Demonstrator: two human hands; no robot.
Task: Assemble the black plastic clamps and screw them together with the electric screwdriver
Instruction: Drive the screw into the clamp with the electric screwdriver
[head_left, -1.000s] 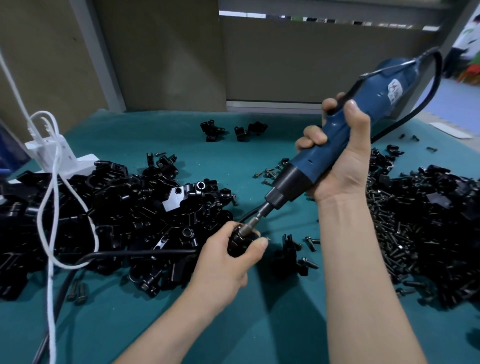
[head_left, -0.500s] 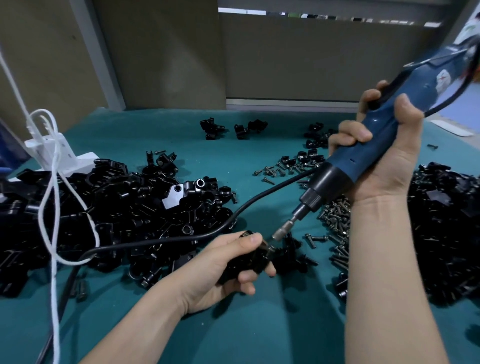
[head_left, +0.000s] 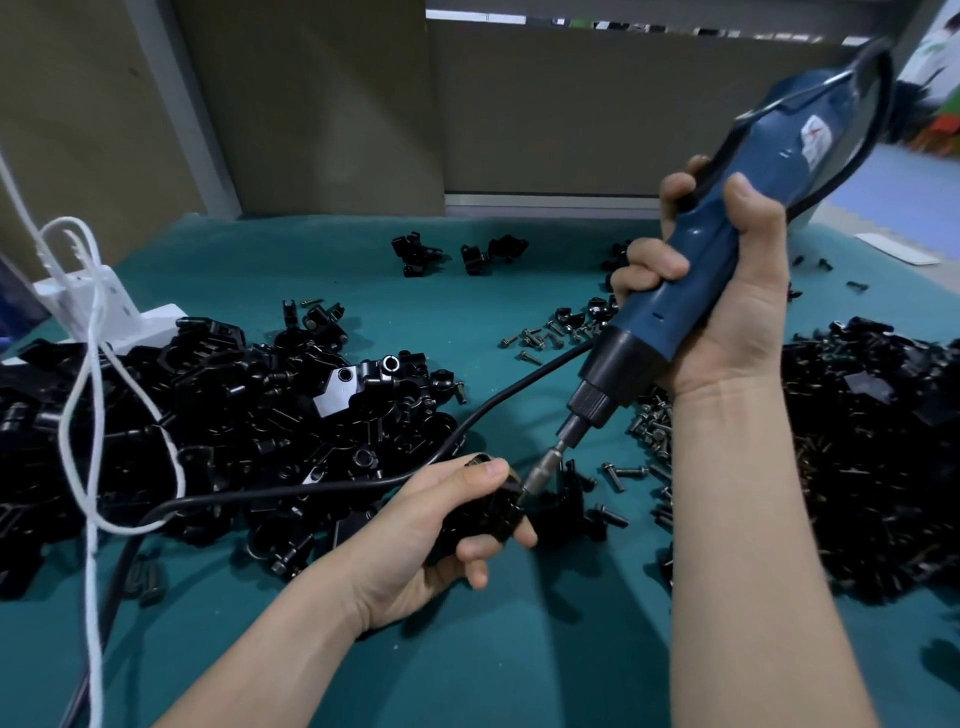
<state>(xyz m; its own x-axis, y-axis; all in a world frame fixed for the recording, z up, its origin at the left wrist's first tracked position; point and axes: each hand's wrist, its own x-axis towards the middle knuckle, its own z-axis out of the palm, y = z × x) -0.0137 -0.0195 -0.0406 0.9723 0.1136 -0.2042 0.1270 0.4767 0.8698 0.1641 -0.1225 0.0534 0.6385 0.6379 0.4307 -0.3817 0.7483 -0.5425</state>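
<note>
My left hand (head_left: 441, 525) grips a black plastic clamp (head_left: 480, 514) low over the green table, thumb on top and fingers curled under it. My right hand (head_left: 711, 291) holds the blue electric screwdriver (head_left: 727, 249) tilted down to the left. Its bit tip (head_left: 530, 480) touches the clamp's right side. Most of the clamp is hidden by my fingers.
A big heap of black clamp parts (head_left: 234, 426) lies at the left, another heap (head_left: 872, 457) at the right. Loose screws (head_left: 649, 431) are scattered under the screwdriver. The tool's black cable (head_left: 322, 486) and a white cord (head_left: 88, 415) cross the left side. A white stand (head_left: 98, 306) sits far left.
The screwdriver lifted away to the right, then came back down until its bit met the clamp. My left hand lowered and turned the clamp, then held it still.
</note>
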